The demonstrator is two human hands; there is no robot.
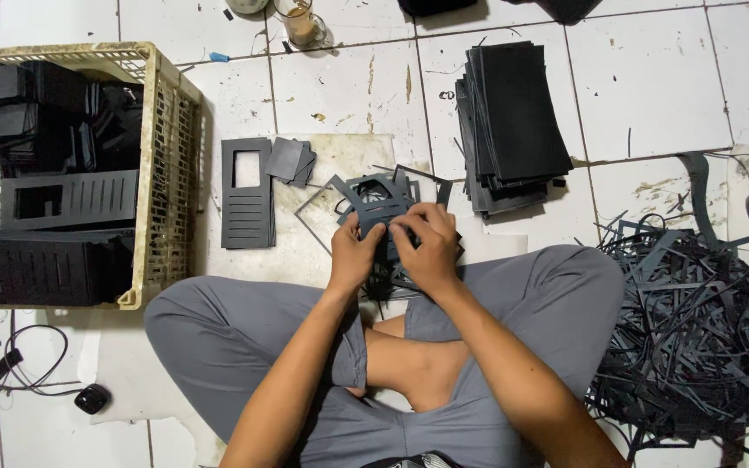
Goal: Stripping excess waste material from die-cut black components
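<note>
Head view: left hand [355, 253] and right hand [426, 244] both pinch a die-cut black foam sheet [381, 201], just right of the cream plastic crate [159, 147].

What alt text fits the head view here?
Seated cross-legged on a tiled floor, a person's left hand and right hand grip a die-cut black sheet. A cream crate of black pieces stands left, trimmed strips heaped right.

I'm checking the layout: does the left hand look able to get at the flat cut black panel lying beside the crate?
Probably yes: the panel lies uncovered just ahead of the left hand, though that hand holds a black cut sheet.
</note>
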